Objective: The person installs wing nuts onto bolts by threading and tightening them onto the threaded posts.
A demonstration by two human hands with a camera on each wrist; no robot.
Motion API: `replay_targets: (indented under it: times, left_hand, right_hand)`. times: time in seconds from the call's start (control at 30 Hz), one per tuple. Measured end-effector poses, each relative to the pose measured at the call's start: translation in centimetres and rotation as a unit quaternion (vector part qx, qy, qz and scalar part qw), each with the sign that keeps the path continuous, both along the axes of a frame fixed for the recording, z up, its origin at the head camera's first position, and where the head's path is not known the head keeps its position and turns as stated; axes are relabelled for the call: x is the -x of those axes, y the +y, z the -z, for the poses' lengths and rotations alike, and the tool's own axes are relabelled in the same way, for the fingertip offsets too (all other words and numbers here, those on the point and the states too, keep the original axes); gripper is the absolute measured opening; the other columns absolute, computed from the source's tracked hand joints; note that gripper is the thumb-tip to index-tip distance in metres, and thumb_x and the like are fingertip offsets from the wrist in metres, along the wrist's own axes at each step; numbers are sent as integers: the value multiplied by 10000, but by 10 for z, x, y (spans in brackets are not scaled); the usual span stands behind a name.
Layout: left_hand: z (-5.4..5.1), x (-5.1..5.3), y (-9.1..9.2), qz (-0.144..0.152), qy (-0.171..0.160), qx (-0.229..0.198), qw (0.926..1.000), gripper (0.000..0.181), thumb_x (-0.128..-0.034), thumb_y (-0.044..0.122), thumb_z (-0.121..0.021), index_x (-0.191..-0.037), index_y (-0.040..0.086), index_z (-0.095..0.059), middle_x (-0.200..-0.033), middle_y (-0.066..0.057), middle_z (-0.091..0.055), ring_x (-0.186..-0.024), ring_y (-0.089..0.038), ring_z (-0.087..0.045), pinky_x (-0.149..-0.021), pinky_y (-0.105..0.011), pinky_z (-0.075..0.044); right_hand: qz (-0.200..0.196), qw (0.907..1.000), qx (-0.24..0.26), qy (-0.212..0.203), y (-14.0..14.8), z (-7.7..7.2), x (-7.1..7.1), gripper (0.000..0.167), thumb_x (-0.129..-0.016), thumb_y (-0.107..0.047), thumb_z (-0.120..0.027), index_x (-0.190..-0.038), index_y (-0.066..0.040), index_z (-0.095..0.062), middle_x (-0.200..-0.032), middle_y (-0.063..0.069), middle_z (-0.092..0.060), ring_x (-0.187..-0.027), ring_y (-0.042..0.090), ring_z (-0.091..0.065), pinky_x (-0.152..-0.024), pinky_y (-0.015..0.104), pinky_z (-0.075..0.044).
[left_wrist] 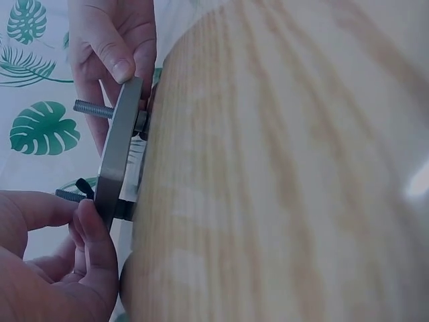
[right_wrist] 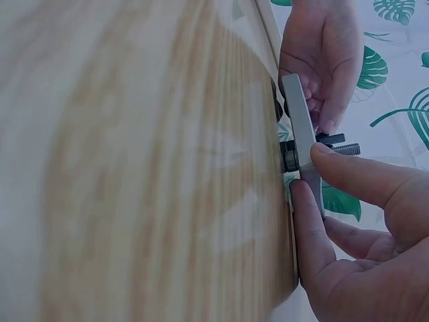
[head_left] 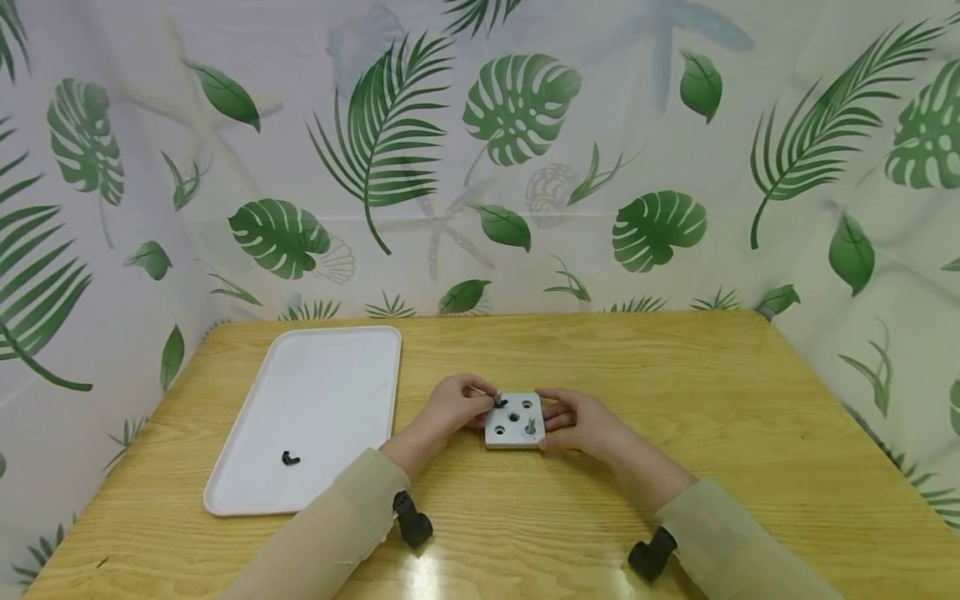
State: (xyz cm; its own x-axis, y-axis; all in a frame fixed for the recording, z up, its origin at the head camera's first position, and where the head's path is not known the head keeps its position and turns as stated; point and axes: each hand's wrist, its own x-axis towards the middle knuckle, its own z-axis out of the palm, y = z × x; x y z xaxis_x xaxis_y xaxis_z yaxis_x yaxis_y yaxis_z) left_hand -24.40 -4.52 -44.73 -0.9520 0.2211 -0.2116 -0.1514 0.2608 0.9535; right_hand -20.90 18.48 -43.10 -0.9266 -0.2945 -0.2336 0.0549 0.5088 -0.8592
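A square metal plate [head_left: 513, 440] with several holes is between my hands, a little above the table. Two threaded bolts stand up through it, one at the near right corner [head_left: 531, 426] and one at the far left [left_wrist: 65, 194]. A black wing nut [left_wrist: 85, 187] sits on the far-left bolt, low against the plate. My left hand [head_left: 454, 402] pinches this nut with thumb and finger. With its thumb on top and fingers beneath, my right hand [head_left: 583, 423] grips the plate's right edge. Bolt heads [right_wrist: 289, 158] stick out under the plate.
A white tray [head_left: 322, 392] lies to the left on the wooden table [head_left: 675, 367]. Another black wing nut [head_left: 290, 458] rests in it, towards the near side. Behind the table hangs a leaf-patterned cloth [head_left: 585, 250]. Black wrist cameras are strapped to both sleeves.
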Motion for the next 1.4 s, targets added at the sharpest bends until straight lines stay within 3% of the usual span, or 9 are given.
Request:
replay_targets:
  times: [0.13,0.33,0.7,0.87,1.03,1.23,1.4]
  left_hand:
    - [-2,-1,0,-139,-68,-8,9999,110,-1015,44,-671,-1103,-20,-651,-825,-27,-634,-688,-98,-602,-656,-226,-608]
    - [-2,-1,1,-170,-78,94,9998,56,-1023,52,-673,-1007,2,-653,-804,-14,-610,-688,-98,-589,-648,-219,-602]
    - [-2,-1,0,-104,-120,81,9998,232,-1066,143,-639,-1162,-44,-736,-853,-30,-614,-723,-107,-587,-688,-221,-605]
    - [-2,-1,0,-73,-132,52,9999,265,-1049,191,-679,-1163,-42,-738,-861,-29,-630,-720,-108,-591,-681,-221,-606]
    - [0,-2,0,34,-98,91,9999,217,-982,112,-767,-1136,-37,-734,-868,-26,-646,-732,-106,-615,-699,-231,-615]
    - [2,-1,1,-5,6,142,9999,174,-986,25,-701,-1142,-47,-731,-871,-19,-617,-721,-99,-598,-694,-226,-611]
    - [3,0,2,-154,35,40,9999,74,-992,11,-675,-1054,-28,-669,-819,-15,-607,-691,-101,-590,-648,-228,-598]
  right_hand:
    - [-48,10000,15,32,0,0,-1,844,-879,39,-826,-1597,59,-384,-1330,276,-626,-1170,326,-665,-853,255,-564]
    - [-84,9999,69,36,1,0,-1,846,-879,44,-822,-1598,67,-376,-1329,277,-621,-1173,333,-663,-867,257,-569]
    - [-114,9999,79,43,1,-1,-2,842,-887,38,-816,-1601,67,-371,-1335,281,-619,-1179,343,-663,-865,255,-571]
    - [-97,9999,14,52,1,1,-1,835,-885,19,-825,-1597,55,-389,-1332,268,-628,-1178,319,-669,-877,255,-572]
    - [-62,10000,-7,28,2,3,-1,831,-889,9,-825,-1599,46,-393,-1339,266,-627,-1178,313,-666,-876,258,-574]
    - [-52,10000,77,3,2,3,-1,837,-888,22,-821,-1601,51,-384,-1332,268,-625,-1176,320,-663,-856,239,-564]
    - [-103,9999,45,60,2,2,-2,844,-887,22,-819,-1603,56,-374,-1333,273,-619,-1183,337,-659,-854,253,-561]
